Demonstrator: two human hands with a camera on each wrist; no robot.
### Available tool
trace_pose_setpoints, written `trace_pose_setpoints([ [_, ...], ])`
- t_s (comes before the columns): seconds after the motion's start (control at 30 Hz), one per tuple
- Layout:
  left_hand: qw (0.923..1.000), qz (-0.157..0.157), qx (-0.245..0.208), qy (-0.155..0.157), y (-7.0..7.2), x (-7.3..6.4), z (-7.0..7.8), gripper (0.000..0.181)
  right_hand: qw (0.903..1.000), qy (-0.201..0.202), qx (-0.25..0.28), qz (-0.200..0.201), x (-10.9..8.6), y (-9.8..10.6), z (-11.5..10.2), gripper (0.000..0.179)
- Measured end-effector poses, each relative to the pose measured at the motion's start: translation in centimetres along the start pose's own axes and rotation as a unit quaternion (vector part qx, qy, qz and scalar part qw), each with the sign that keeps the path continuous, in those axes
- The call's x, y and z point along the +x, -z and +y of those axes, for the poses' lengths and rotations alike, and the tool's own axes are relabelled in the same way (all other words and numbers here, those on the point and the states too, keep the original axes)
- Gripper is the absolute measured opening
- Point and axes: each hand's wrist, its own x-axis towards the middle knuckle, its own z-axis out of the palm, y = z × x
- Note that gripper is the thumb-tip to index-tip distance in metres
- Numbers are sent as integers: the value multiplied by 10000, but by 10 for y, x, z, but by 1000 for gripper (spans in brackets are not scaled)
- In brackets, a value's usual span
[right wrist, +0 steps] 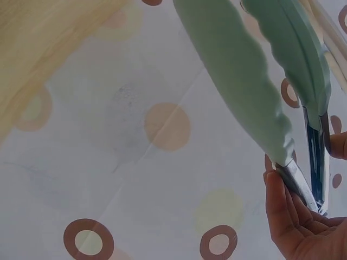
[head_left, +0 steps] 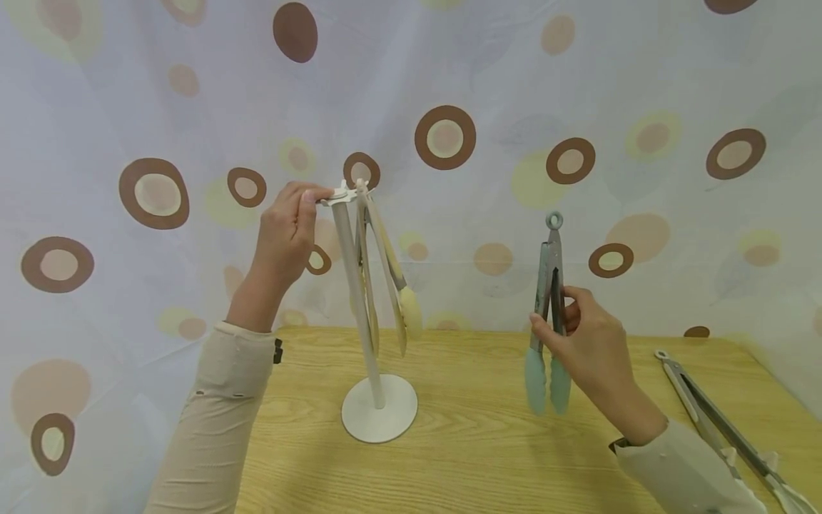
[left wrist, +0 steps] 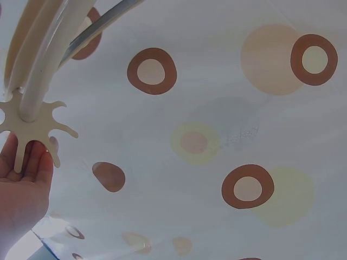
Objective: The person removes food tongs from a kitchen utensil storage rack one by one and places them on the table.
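Observation:
A white utensil stand (head_left: 359, 307) with a round base and a top of radiating hooks (left wrist: 35, 130) stands on the table. My left hand (head_left: 287, 228) pinches the edge of that hooked top; in the left wrist view its fingers show beneath the hooks. From the stand's right side hang tongs with pale yellow heads (head_left: 411, 312). Well to the right, my right hand (head_left: 594, 350) grips tongs with blue-green scalloped heads (right wrist: 233, 81), thumb on one arm and fingers on the other. These tongs are upright, ring end up, heads down and slightly apart.
On the wood-grain table (head_left: 462, 442), another pair of long metal tongs (head_left: 726, 428) lies at the right, partly behind my right sleeve (head_left: 687, 471). A white curtain (head_left: 488, 64) patterned with brown and yellow circles hangs behind and around the table.

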Motion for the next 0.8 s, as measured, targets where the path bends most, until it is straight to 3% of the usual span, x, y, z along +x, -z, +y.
trace_pose_setpoints([
  [0.8,10000,0,-65,39,-1,0,-2,34,9986,-127,-379,-337,-6,18,30,50],
])
